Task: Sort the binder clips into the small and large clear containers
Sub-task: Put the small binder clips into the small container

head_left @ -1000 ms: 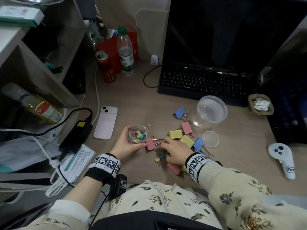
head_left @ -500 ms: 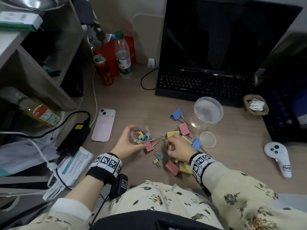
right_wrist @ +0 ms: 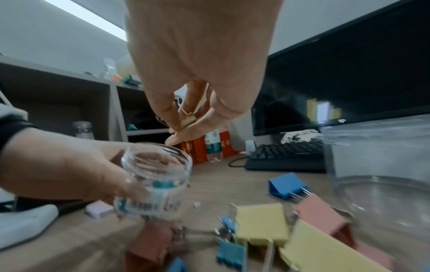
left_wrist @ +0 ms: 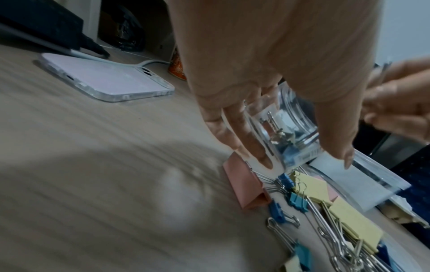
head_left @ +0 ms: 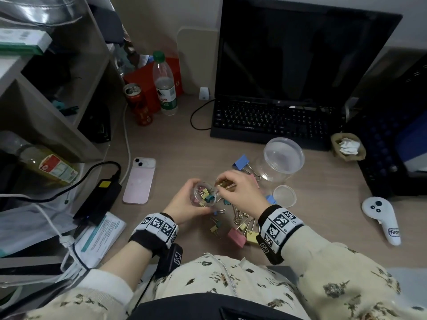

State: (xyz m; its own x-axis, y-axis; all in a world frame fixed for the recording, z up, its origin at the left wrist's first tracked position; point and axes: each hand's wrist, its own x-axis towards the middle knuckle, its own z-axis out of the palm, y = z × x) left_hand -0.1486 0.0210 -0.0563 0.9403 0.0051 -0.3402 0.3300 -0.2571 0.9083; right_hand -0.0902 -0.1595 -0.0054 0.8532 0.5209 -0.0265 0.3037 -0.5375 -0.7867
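Note:
My left hand (head_left: 184, 204) grips the small clear container (head_left: 204, 194), lifted off the desk with several small clips inside; in the right wrist view the small clear container (right_wrist: 154, 176) is tilted. Just above its rim my right hand (head_left: 233, 188) pinches a small yellow binder clip (right_wrist: 187, 119) between thumb and fingers. A pile of large and small binder clips (head_left: 240, 227) in pink, yellow and blue lies on the desk below both hands. The large clear container (head_left: 280, 161) stands open behind them, with a blue large clip (head_left: 241, 162) beside it.
A small clear lid (head_left: 284, 195) lies right of the pile. A pink phone (head_left: 139, 180) and a black power brick (head_left: 99, 199) lie at the left. The keyboard (head_left: 272, 122) and monitor stand at the back, a white controller (head_left: 382, 218) at the right.
My right hand has picked a small yellow clip out of the pile and raised it to the small container's mouth. My left hand has lifted the container slightly towards it.

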